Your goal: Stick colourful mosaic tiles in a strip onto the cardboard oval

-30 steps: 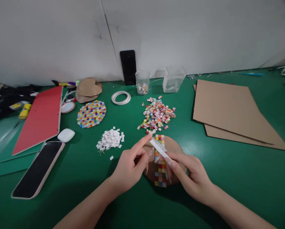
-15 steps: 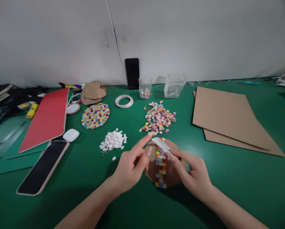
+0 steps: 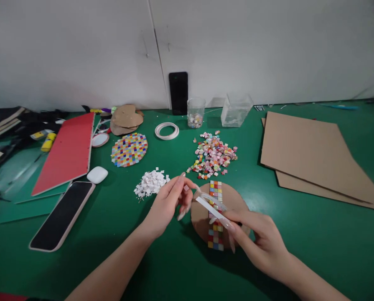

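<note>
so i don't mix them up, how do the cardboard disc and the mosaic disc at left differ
The cardboard disc has tiles in one band, bare either side; the mosaic disc is tiled across its top. The cardboard disc is under the right hand, the mosaic disc apart from it. Both look roundish.

Counts by clock, twelve straight ahead, centre mid-view. My hands, two: left hand (image 3: 167,205) at seven, right hand (image 3: 265,240) at four. White strip (image 3: 208,207), one, in my right fingers; paler band (image 3: 214,201) just beside it, can't tell whether that makes two. Discs, two: tile-covered disc (image 3: 129,149) at nine, part-tiled disc (image 3: 201,214) at five. Heaps, two: white bits (image 3: 151,184) at eight, coloured bits (image 3: 213,155) at three; too many for me to count singly. Phones, two: flat phone (image 3: 63,215) at eight, upright phone (image 3: 178,93) at twelve. Clear vessels, two: cup (image 3: 196,105) at twelve, box (image 3: 236,110) at two. Large cardboard sheets (image 3: 306,154), two, at three. White ring (image 3: 167,137), one, at ten. Red board (image 3: 66,154), one, at nine.
</note>
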A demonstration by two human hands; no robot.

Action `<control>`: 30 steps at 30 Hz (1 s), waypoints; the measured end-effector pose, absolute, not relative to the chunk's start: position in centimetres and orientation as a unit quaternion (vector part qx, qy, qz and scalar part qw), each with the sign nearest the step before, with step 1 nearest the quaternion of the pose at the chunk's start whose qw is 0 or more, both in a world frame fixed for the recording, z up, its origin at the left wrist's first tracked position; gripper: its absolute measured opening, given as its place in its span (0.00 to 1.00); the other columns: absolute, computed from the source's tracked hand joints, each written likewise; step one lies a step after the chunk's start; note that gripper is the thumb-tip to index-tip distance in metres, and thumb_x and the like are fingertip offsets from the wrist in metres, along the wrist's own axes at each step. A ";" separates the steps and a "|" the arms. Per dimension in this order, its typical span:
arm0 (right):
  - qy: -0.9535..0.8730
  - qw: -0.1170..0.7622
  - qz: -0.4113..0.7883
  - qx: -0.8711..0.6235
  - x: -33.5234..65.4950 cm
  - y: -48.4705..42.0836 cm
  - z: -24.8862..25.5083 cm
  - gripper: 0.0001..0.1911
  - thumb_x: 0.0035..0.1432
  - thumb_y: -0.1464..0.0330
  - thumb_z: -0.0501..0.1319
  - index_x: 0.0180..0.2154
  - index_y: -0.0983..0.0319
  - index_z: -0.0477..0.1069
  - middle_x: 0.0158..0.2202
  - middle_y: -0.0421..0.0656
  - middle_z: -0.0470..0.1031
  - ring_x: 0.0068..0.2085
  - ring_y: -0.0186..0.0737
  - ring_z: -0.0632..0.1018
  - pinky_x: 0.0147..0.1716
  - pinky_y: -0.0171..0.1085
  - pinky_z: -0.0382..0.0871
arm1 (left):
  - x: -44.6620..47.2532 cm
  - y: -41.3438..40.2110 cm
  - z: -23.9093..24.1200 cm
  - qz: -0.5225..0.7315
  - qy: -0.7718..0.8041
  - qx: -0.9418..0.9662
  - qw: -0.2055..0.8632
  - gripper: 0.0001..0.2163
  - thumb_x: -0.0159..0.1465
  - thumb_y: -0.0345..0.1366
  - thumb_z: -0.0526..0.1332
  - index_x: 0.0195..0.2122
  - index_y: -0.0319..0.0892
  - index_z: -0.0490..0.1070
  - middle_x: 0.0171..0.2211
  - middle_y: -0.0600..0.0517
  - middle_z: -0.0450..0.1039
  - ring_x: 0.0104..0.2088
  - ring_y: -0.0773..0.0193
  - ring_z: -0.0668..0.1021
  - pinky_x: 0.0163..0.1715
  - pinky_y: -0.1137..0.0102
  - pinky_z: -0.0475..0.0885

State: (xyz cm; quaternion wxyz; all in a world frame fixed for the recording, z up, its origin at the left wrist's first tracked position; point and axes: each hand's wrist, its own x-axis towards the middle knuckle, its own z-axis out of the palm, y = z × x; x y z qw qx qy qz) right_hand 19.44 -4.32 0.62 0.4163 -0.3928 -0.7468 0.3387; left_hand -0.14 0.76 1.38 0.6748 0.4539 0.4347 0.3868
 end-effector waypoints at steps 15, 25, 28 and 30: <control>-0.758 0.410 0.304 -0.407 19.5 -4.0 0.5 0.09 0.62 0.72 0.52 0.34 0.62 0.71 0.21 0.38 0.74 0.20 0.30 0.72 0.21 0.28 0.64 | -0.1 0.8 1.2 0.355 0.451 0.468 0.672 0.09 0.63 0.40 0.56 0.36 0.38 0.68 0.18 0.58 0.65 0.14 0.75 0.66 0.13 0.80 0.60; -0.765 0.379 0.317 -0.412 19.6 -4.0 0.5 0.11 0.62 0.71 0.52 0.32 0.62 0.72 0.23 0.41 0.75 0.22 0.33 0.74 0.22 0.30 0.64 | 0.0 0.5 1.5 0.332 0.395 0.482 0.708 0.14 0.64 0.45 0.54 0.35 0.38 0.71 0.19 0.55 0.68 0.16 0.73 0.69 0.14 0.79 0.62; -0.763 0.368 0.339 -0.410 19.6 -4.0 0.5 0.10 0.62 0.71 0.53 0.32 0.62 0.71 0.20 0.38 0.73 0.20 0.31 0.71 0.21 0.30 0.63 | 0.0 0.5 1.6 0.328 0.390 0.487 0.710 0.14 0.65 0.44 0.53 0.36 0.38 0.71 0.19 0.55 0.68 0.16 0.73 0.70 0.16 0.79 0.63; -0.758 0.369 0.346 -0.411 19.6 -4.0 0.5 0.10 0.62 0.72 0.53 0.31 0.62 0.70 0.20 0.38 0.72 0.19 0.31 0.70 0.21 0.30 0.63 | 0.0 0.5 1.6 0.325 0.389 0.489 0.710 0.14 0.65 0.44 0.53 0.37 0.38 0.71 0.19 0.55 0.68 0.16 0.73 0.70 0.16 0.79 0.63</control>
